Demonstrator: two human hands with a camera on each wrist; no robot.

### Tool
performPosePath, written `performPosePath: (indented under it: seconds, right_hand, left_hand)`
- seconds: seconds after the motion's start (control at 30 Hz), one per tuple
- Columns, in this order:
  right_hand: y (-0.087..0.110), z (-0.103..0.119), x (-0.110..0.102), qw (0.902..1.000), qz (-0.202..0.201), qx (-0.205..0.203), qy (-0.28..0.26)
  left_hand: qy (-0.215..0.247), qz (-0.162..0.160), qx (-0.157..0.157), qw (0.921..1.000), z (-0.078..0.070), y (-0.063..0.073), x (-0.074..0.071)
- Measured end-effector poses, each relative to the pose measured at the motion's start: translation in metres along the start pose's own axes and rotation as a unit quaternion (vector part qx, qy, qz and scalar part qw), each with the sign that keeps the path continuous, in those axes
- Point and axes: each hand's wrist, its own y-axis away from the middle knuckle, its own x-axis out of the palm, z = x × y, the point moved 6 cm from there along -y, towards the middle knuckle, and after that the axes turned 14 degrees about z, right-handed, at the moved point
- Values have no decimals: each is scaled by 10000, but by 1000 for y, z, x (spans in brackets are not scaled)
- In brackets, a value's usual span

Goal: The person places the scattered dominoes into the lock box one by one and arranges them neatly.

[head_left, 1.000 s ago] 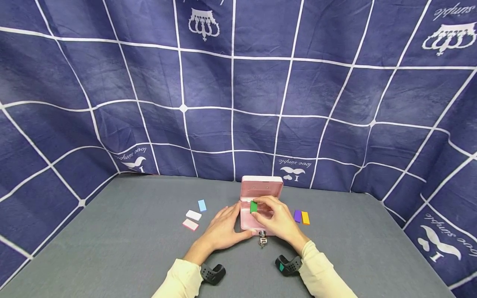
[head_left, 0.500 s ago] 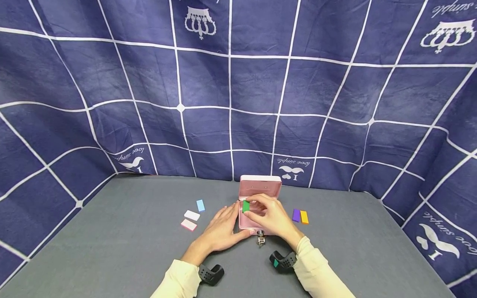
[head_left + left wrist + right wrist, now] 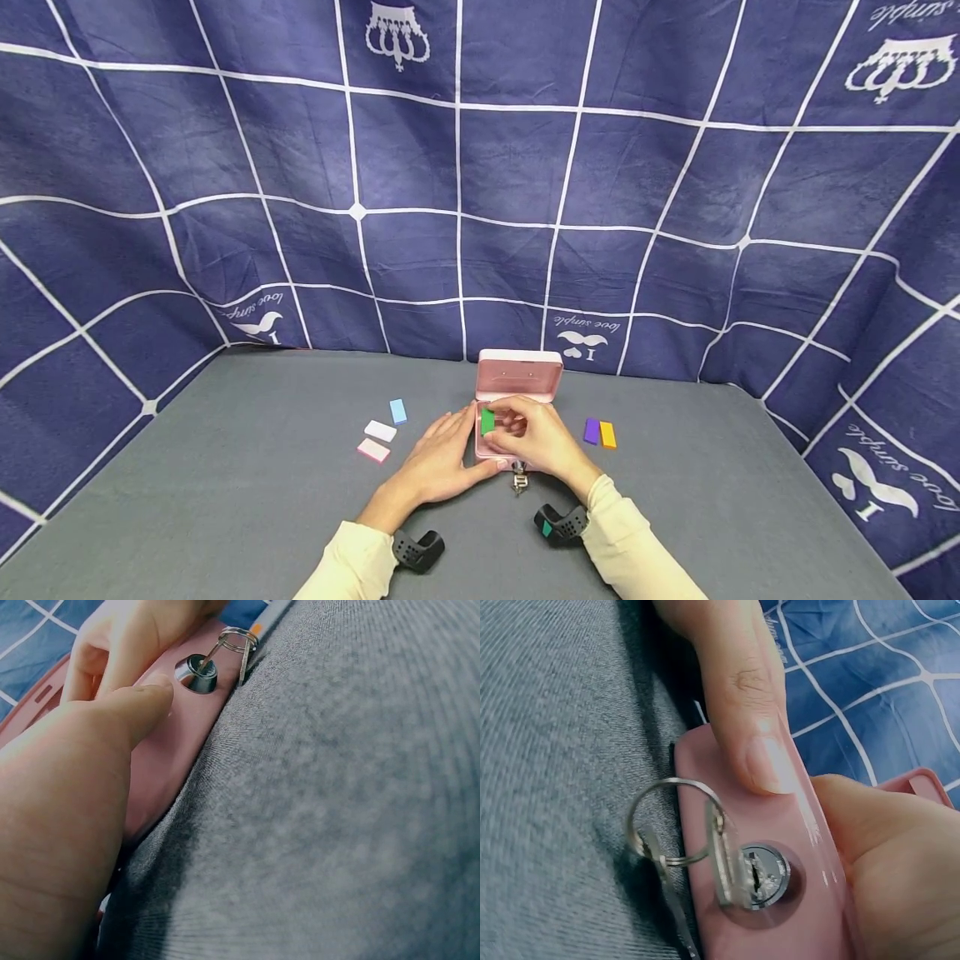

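Observation:
A pink cash box (image 3: 520, 379) stands with its lid raised at the table's centre. My right hand (image 3: 551, 442) pinches a green rectangular block (image 3: 487, 422) between thumb and fingertips, held upright inside the box's left part. Whether the block touches the floor of the box cannot be made out. My left hand (image 3: 435, 468) lies along the box's left side, fingers stretched out, and its thumb (image 3: 761, 754) presses on the front face. Beside that thumb a key sits in the silver lock (image 3: 769, 874), with a key ring (image 3: 671, 780) and second key hanging from it.
Left of the box lie a light blue block (image 3: 398, 412), a white block (image 3: 380, 431) and a pink-edged white block (image 3: 373, 450). To the right, a purple block (image 3: 592, 431) and an orange block (image 3: 607, 435) lie side by side. A blue curtain (image 3: 510, 167) hangs behind the grey table (image 3: 247, 467).
My right hand has carried the green block leftward inside the box, toward its left wall. My left hand stays against the box, and the view has shifted slightly.

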Motion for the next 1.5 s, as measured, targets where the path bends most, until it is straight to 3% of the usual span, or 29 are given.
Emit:
performPosePath:
  seconds: [0.3, 0.53, 0.83, 1.07, 1.5]
  right_hand:
    - [-1, 6, 0, 9992, 92, 3, 390]
    - [-4, 4, 1, 9967, 441, 365, 575]
    - [-7, 2, 6, 9927, 608, 633, 822]
    - [-9, 2, 9, 9917, 685, 558, 937]
    - [-10, 1, 11, 9911, 996, 743, 488]
  left_hand:
    - [7, 147, -195, 9997, 0, 1, -1]
    - [-15, 108, -167, 9998, -1, 0, -1]
    - [2, 128, -187, 9997, 0, 2, 0]
    - [-10, 57, -174, 9998, 1, 2, 0]
    - [-11, 44, -162, 9999, 1, 2, -2]
